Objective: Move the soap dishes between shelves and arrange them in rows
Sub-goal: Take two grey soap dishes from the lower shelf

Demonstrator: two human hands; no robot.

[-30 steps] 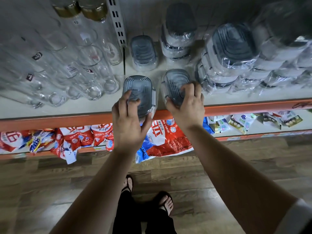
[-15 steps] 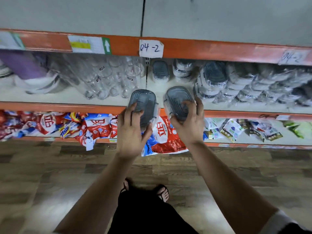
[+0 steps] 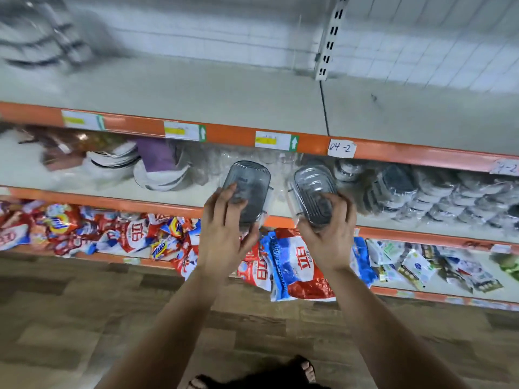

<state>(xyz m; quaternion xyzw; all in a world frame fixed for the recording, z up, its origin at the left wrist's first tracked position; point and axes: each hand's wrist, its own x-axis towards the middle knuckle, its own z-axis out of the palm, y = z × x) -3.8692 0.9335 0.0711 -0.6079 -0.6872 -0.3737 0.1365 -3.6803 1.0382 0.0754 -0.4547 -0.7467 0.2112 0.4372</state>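
Detergent bags (image 3: 126,237) on the low shelf at left, left hand (image 3: 224,234) gripping a grey soap dish (image 3: 248,186) in front of the middle shelf (image 3: 168,204), right hand (image 3: 327,234) gripping a second soap dish (image 3: 313,189) just beside, wrapped soap dishes (image 3: 421,192) stacked on the shelf at right.

Dim, flat indoor light, heavy motion blur esp. top left, wide-angle bend at edges, soft focus throughout

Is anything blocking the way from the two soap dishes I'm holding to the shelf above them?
Nothing visible does. The left hand holds the left soap dish, the right hand the right soap dish, both below the upper shelf; its surface above them lies bare, with blurred items only at its far left.
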